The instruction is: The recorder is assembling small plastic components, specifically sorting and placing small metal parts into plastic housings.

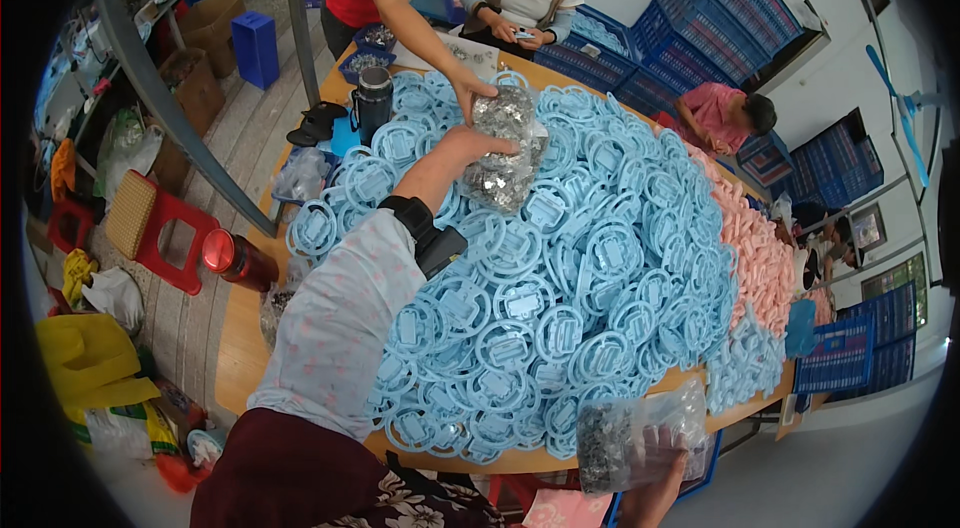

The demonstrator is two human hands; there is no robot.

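Stretched far over the table, my left hand (472,150) grips a clear plastic bag of small shiny metal parts (500,173). A co-worker's hand (470,93) touches the top of the same bag from the far side. Beneath it spreads a big heap of light blue round plastic pieces (520,303). By the near edge of the table, my right hand (660,473) holds another clear bag with dark grey small parts (610,443); its fingers show partly through the plastic.
A dark flask (372,103) and a red-lidded bottle (240,258) stand along the table's left side. Pink plastic pieces (760,258) lie heaped at the right. A red stool (175,238) stands on the floor at left. Blue crates (720,8) are stacked behind; several people sit or stand around.
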